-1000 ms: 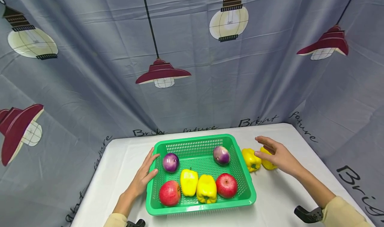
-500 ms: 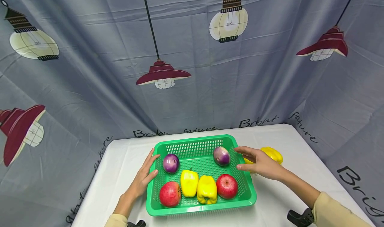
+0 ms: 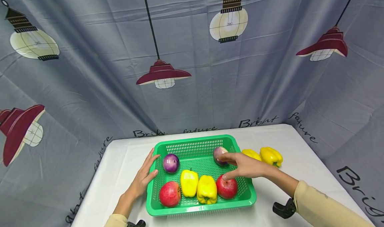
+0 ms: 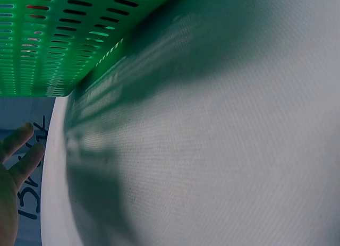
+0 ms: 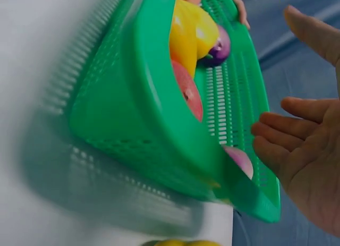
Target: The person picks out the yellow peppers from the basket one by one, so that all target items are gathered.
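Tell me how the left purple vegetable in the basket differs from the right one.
Colour: the left purple vegetable is mostly deep purple, while the right purple vegetable has a large pale, whitish patch.

Visibility: in the head view, the left one is uncovered, while the right hand partly hides the right one.

Shared: both are roundish and lie inside the green basket.

Looks like a curtained-off space, rather makeshift — cannot say whether in a home, lab or shop. Closed in at the back and both sides by a creased grey-blue curtain (image 3: 192, 110), printed with dark-red and cream lamps (image 3: 163, 73) and looping black lettering (image 3: 258, 121). Furnished with a white-topped table (image 3: 306, 163) — set near the cloth.
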